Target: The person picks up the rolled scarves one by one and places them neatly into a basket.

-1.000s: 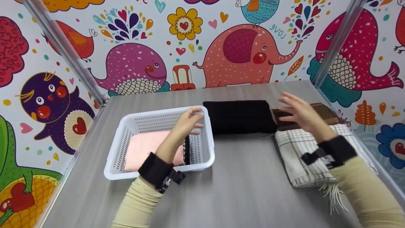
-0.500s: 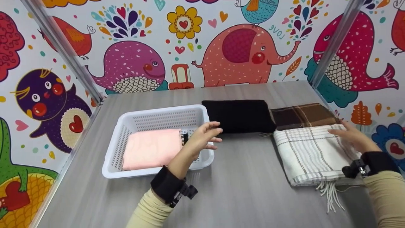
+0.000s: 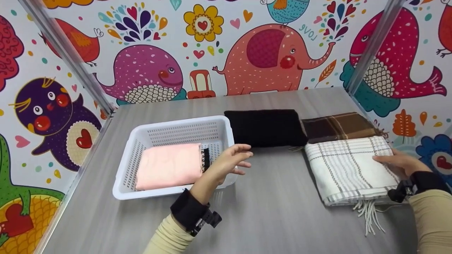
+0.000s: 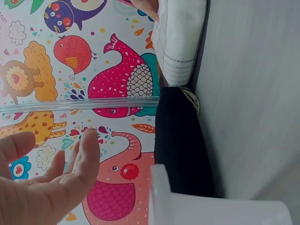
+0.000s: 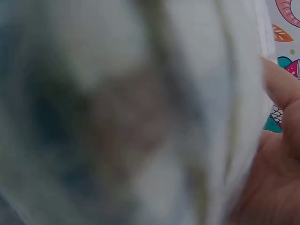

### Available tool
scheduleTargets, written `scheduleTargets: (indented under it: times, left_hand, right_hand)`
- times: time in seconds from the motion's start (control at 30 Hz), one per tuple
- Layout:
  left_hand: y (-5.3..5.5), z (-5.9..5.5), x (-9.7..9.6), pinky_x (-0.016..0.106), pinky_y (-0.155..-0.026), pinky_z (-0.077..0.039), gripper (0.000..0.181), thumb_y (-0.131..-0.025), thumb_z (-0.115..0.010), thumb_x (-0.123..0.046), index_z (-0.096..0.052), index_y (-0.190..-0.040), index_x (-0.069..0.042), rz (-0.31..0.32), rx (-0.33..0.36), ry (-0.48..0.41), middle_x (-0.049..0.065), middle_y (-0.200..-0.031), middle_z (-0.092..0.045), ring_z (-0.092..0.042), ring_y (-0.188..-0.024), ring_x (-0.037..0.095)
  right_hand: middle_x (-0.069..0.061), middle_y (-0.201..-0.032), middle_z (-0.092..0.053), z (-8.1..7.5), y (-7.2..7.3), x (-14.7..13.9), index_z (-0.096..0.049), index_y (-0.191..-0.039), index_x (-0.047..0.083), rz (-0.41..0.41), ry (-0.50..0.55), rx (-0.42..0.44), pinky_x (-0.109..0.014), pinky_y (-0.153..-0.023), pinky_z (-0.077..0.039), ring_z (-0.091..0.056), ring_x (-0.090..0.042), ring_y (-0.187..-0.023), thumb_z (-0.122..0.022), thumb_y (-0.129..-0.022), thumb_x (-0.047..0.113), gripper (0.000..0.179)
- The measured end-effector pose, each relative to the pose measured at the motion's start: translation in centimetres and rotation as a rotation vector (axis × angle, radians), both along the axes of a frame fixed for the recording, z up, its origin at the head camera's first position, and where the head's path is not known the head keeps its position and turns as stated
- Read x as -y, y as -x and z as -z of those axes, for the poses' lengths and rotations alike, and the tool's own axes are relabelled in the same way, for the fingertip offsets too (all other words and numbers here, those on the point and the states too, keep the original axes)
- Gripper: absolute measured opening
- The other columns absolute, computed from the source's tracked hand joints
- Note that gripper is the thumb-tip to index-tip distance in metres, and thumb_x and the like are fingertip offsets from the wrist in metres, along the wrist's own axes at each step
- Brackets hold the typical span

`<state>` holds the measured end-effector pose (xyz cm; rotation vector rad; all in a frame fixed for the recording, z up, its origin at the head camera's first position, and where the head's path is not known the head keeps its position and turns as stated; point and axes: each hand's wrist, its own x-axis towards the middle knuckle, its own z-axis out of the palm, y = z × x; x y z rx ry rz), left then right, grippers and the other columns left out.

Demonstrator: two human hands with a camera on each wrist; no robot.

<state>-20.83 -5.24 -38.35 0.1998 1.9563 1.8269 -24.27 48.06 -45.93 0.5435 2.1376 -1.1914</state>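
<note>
A white checked scarf (image 3: 342, 169), folded into a thick pad with a fringe at the front, lies at the table's right. My right hand (image 3: 406, 162) grips its right edge, thumb on top and the other fingers hidden by the cloth. In the right wrist view the scarf fills most of the picture, blurred, with my palm (image 5: 276, 178) along its edge. My left hand (image 3: 227, 163) hovers by the right rim of a white plastic basket (image 3: 152, 194), fingers loosely bent and holding nothing. Inside the basket lies a folded pink cloth (image 3: 167, 165), with a black-patterned piece beside it.
A folded black scarf (image 3: 266, 128) lies right of the basket, close against it. Farther right is a folded brown plaid scarf (image 3: 340, 127), behind the white one. Printed panels (image 3: 212, 42) with metal posts (image 3: 67, 53) wall in the grey table (image 3: 268, 211).
My right hand has come down and right from above the scarves to the white one's right edge. The left hand has moved right and lower, from over the basket to its rim.
</note>
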Motion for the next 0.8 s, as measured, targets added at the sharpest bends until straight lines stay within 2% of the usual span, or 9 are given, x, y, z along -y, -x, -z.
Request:
scheduleTargets:
  times: [0.17,0.27,0.43,0.5,0.63,0.73,0.8]
  left_hand:
    - [0.05,0.43,0.08,0.038,-0.077,-0.052,0.045,-0.092,-0.050,-0.021,-0.039,-0.131,-0.002,0.021,-0.005,0.007,0.016,-0.125,-0.054,-0.061,-0.091,0.019]
    - [0.21,0.45,0.14,0.039,-0.077,-0.052,0.047,-0.092,-0.049,-0.020,-0.037,-0.132,0.000,0.015,-0.001,0.000,0.018,-0.125,-0.053,-0.061,-0.095,0.025]
    - [0.38,0.43,0.16,0.035,-0.074,-0.053,0.048,-0.090,-0.051,-0.019,-0.038,-0.132,0.000,-0.012,0.001,-0.007,0.019,-0.125,-0.053,-0.060,-0.099,0.031]
    - [0.40,0.50,0.14,0.034,-0.073,-0.053,0.048,-0.090,-0.051,-0.019,-0.039,-0.132,0.000,-0.018,0.001,-0.002,0.019,-0.125,-0.054,-0.060,-0.098,0.031]
    - [0.36,0.57,0.03,0.035,-0.074,-0.053,0.045,-0.091,-0.051,-0.018,-0.040,-0.131,0.000,-0.006,0.002,0.005,0.018,-0.124,-0.054,-0.062,-0.091,0.023]
    - [0.32,0.47,-0.24,0.036,-0.075,-0.053,0.044,-0.091,-0.050,-0.019,-0.040,-0.130,-0.001,0.008,0.005,0.007,0.017,-0.124,-0.055,-0.062,-0.087,0.017]
    - [0.27,0.38,-0.55,0.037,-0.076,-0.052,0.044,-0.091,-0.050,-0.019,-0.040,-0.130,-0.002,0.019,0.009,0.010,0.016,-0.123,-0.055,-0.061,-0.088,0.017]
  right_hand:
    - [-0.035,-0.135,0.027,0.15,0.10,0.19,0.031,-0.130,-0.002,0.013,-0.004,-0.021,-0.062,-0.105,-0.002,0.012,-0.052,-0.127,-0.058,-0.083,0.049,0.113]
    - [-0.035,-0.138,0.024,0.31,0.20,0.24,0.029,-0.133,-0.001,0.019,0.009,-0.038,-0.061,-0.106,-0.004,0.007,-0.052,-0.127,-0.058,-0.084,0.048,0.111]
    - [-0.034,-0.136,0.027,0.45,0.17,0.10,0.028,-0.133,0.001,0.023,0.002,-0.042,-0.063,-0.104,0.002,0.013,-0.053,-0.127,-0.058,-0.085,0.047,0.109]
    - [-0.033,-0.136,0.027,0.42,0.07,0.05,0.028,-0.134,0.002,0.034,-0.002,-0.038,-0.064,-0.103,0.002,0.013,-0.053,-0.126,-0.060,-0.084,0.047,0.111]
    - [-0.036,-0.138,0.022,0.26,-0.19,0.08,0.028,-0.134,0.004,0.037,-0.026,-0.022,-0.062,-0.105,-0.008,0.004,-0.053,-0.126,-0.063,-0.080,0.051,0.115]
    - [-0.036,-0.137,0.022,0.21,-0.20,0.39,0.028,-0.133,0.001,0.033,-0.054,-0.013,-0.062,-0.105,-0.010,0.003,-0.053,-0.127,-0.064,-0.077,0.054,0.120]
    - [-0.036,-0.136,0.024,0.10,-0.16,0.79,0.028,-0.132,-0.001,0.016,-0.061,-0.004,-0.064,-0.104,-0.006,0.008,-0.054,-0.127,-0.065,-0.077,0.054,0.121]
